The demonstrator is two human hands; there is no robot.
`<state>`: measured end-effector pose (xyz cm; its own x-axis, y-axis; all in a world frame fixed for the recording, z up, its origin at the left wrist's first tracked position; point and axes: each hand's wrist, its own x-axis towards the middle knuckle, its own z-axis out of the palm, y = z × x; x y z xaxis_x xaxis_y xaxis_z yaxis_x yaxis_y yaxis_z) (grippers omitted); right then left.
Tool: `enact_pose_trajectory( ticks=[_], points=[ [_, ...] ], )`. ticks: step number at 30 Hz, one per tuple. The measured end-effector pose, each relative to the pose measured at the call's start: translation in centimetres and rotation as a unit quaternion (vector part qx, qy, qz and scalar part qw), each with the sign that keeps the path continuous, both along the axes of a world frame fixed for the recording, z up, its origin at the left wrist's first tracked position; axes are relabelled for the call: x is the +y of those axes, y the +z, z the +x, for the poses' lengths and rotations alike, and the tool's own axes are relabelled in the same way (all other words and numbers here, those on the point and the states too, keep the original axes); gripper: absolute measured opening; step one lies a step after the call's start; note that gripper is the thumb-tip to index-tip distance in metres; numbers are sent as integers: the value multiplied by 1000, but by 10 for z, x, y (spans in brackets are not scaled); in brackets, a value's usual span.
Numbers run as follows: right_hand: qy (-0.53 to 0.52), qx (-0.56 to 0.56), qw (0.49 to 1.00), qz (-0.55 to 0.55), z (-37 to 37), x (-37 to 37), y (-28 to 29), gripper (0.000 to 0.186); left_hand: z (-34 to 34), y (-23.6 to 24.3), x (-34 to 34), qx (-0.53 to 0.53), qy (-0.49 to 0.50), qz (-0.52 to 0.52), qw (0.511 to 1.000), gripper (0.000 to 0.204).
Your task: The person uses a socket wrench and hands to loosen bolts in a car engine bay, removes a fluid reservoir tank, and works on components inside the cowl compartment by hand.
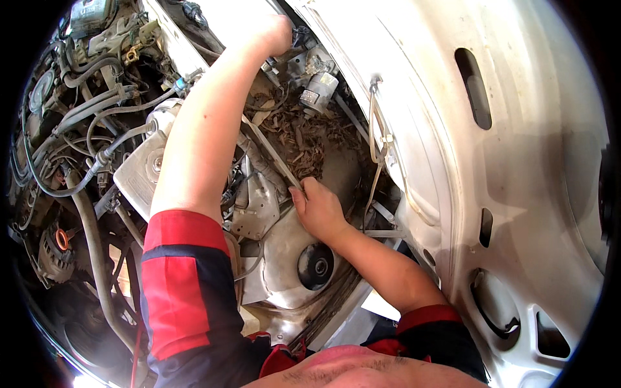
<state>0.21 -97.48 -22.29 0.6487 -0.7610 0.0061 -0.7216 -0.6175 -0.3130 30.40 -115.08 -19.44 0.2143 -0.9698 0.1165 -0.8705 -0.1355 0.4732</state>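
My left arm stretches across the engine bay to the far end of the cowl. My left hand [277,35] is there, pale in the glare, beside a metal linkage and connector; its fingers are hidden. Closer in, my right hand [318,208] is closed over the upright metal lip [270,150] of the cowl, thumb on the near side. Beyond the lip, dry leaves [303,139] fill the trough. A silver cylindrical motor [319,92] sits among them, right of my left hand. The white strut tower [284,252] lies below my right hand, with a round black cap [315,266].
The raised white hood [517,161] takes up the right side. To the left lies the engine, with hoses [87,226], wiring and a grey metal cover [139,171]. A thin tube [374,129] hangs along the hood's edge. An alternator [57,249] shows at lower left.
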Motion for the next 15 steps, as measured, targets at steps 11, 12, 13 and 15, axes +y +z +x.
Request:
enact_pose_trajectory(
  ticks=[11, 12, 13, 15],
  points=[
    [2, -3, 1000, -5, -2, 0, -3, 26, -20, -25, -12, -63, 12, -19, 998, 30],
    [1, -3, 1000, -5, -2, -1, -3, 26, -19, -27, -16, -62, 11, -19, 998, 30],
    [1, -3, 1000, -5, -3, -2, -3, 26, -17, -29, -20, -120, -24, 3, 992, 30],
    [-1, -2, 1000, -3, -4, -2, -2, 26, -13, -38, -32, -176, -60, 27, 982, 30]
  ],
)
